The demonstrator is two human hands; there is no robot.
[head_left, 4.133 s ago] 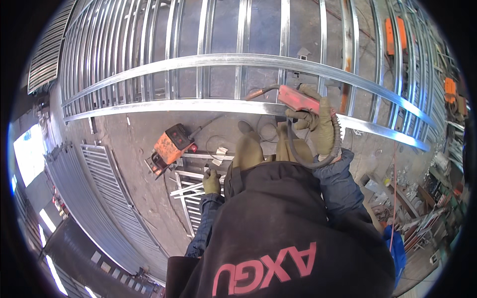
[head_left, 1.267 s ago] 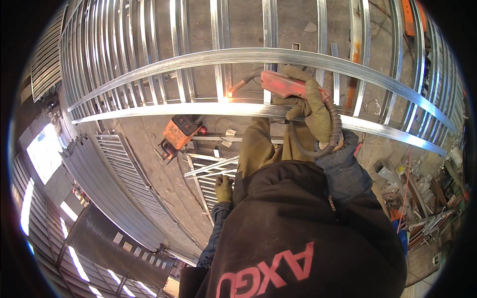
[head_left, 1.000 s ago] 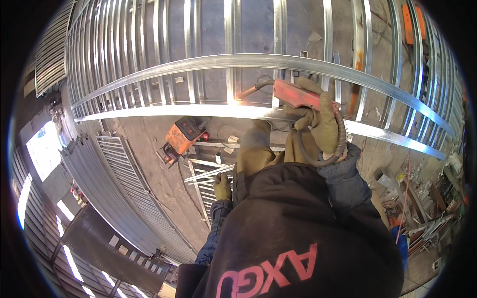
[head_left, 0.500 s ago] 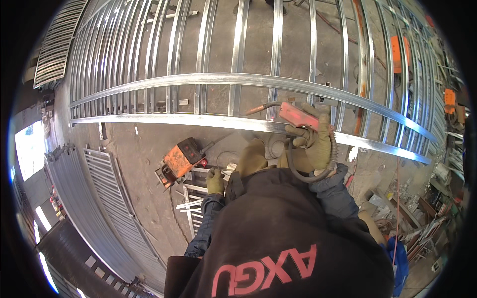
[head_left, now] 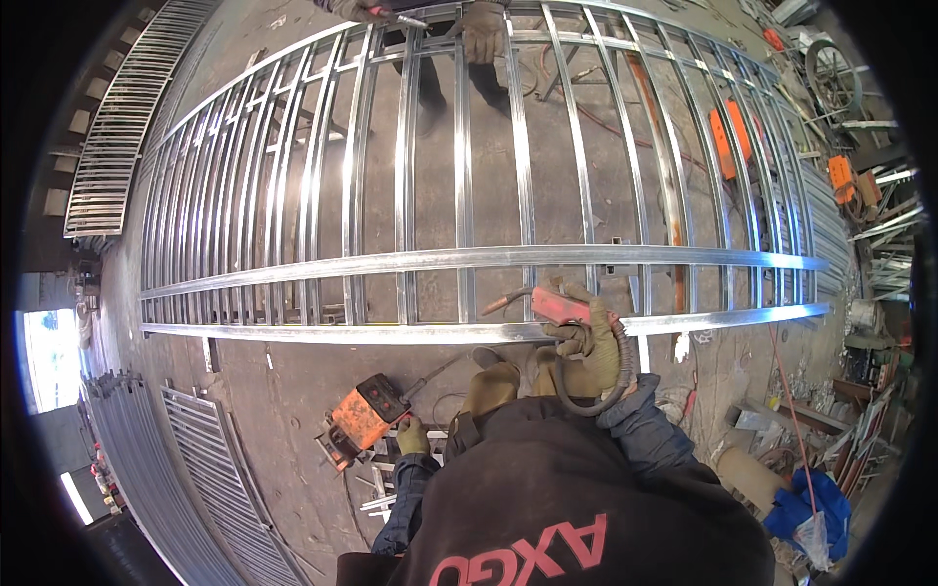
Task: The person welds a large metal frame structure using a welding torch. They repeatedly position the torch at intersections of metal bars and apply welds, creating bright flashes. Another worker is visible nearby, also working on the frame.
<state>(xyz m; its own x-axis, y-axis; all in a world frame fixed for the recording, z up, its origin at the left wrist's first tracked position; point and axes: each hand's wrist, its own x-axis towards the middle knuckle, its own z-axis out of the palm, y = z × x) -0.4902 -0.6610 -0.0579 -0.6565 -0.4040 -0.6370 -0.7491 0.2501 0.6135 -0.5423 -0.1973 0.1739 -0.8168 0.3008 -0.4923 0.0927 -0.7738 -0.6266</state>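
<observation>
My right hand (head_left: 598, 354), in an olive work glove, is closed round the grip of a red welding torch (head_left: 562, 308). The torch's thin neck points left, over the gap between the two near rails of a silver metal railing (head_left: 420, 334). From the grip a dark ribbed cable loops down beside my wrist. Low at my left side is my gloved left hand (head_left: 412, 437), its fingers curled in; whether anything is in them I cannot make out. Close to its left on the floor stands an orange and black machine (head_left: 366, 410).
Across the railing a co-worker's gloved hand (head_left: 482, 34) rests at the far rail, another torch (head_left: 401, 19) in the other hand. Stacked metal bars (head_left: 156, 479) and a barred panel (head_left: 210, 459) lie left. Scrap and a blue bag (head_left: 816, 508) are at right, orange boxes (head_left: 728, 142) beyond the bars.
My view has tilted up, so the railing and both my hands sit lower, and the far rail and the co-worker's hands have come in. The torch stays in my right hand.
</observation>
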